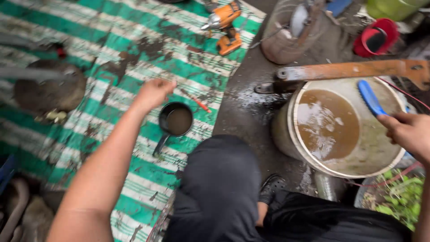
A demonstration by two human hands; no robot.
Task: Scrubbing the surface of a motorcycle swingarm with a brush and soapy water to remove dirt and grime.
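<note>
- Lying across the left half of the view: a green-and-white striped tarp, smeared with mud, its right edge running down beside dark wet ground.
- Standing on that wet ground just off the tarp's right edge: a pale bucket holding brown water, with a rusty metal bar lying across its far rim.
- Resting near the tarp's far right corner: an orange cordless drill, well apart from both hands.
- Hovering over the middle of the tarp: the left hand, fingers curled into a loose fist; holding anything inside it cannot be told.
- Sitting on the tarp just beside and nearer than that fist, toward the tarp's right edge: a small black cup of muddy water, its handle pointing back toward the near edge and slightly left, along the line of the left forearm; not touching the hand.
- Gripping a blue-handled brush over the bucket's right rim: the right hand, fingers closed around the handle's near end, long axis slanting away and left over the water.
- Lying just beyond the cup: a thin red stick.
</note>
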